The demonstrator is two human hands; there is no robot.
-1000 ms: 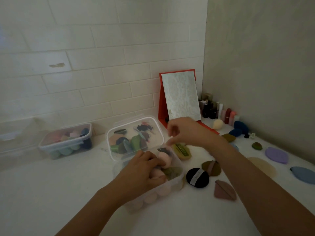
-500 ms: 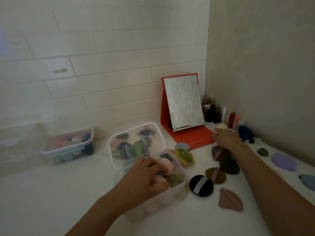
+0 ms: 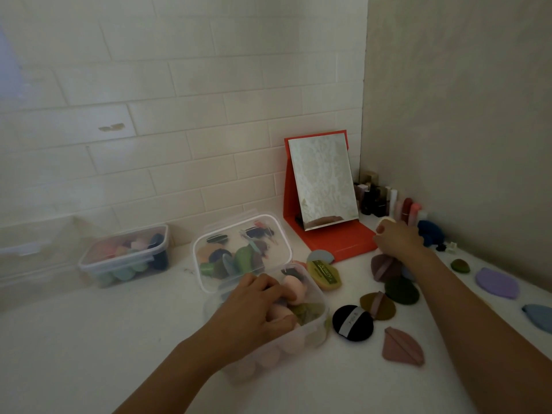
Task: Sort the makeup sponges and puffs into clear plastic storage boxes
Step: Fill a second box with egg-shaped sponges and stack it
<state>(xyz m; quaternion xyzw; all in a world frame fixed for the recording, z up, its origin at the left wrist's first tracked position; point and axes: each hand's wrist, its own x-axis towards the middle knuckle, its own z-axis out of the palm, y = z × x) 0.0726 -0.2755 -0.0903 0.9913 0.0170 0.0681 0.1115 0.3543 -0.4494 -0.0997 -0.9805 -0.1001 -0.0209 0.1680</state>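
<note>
— Where is your right hand (image 3: 397, 239)?
— At the back right corner of the white counter (image 3: 89, 339), in front of the row of lipsticks and small bottles (image 3: 388, 201). Your fingers are curled round a cream round makeup sponge (image 3: 385, 221) there.
— And your left hand (image 3: 254, 309)?
— It is inside the open clear plastic storage box (image 3: 315, 328) in the middle of the counter, with the fingers bent over the pink makeup sponges (image 3: 294, 289) in it. I cannot tell whether you pinch one.
— What lies between your arms?
— Loose puffs. A black round puff with a white band (image 3: 352, 322) lies just beside the box, and a dusty-pink leaf-shaped puff (image 3: 403, 348) lies nearer you. A dark green round puff (image 3: 401, 289) and a mauve folded puff (image 3: 385, 267) lie just beside your right hand.
— And behind?
— A red-framed folding mirror (image 3: 322, 186) stands by the tiled wall. A second clear plastic box (image 3: 125, 258), lid on, sits toward the back left.
</note>
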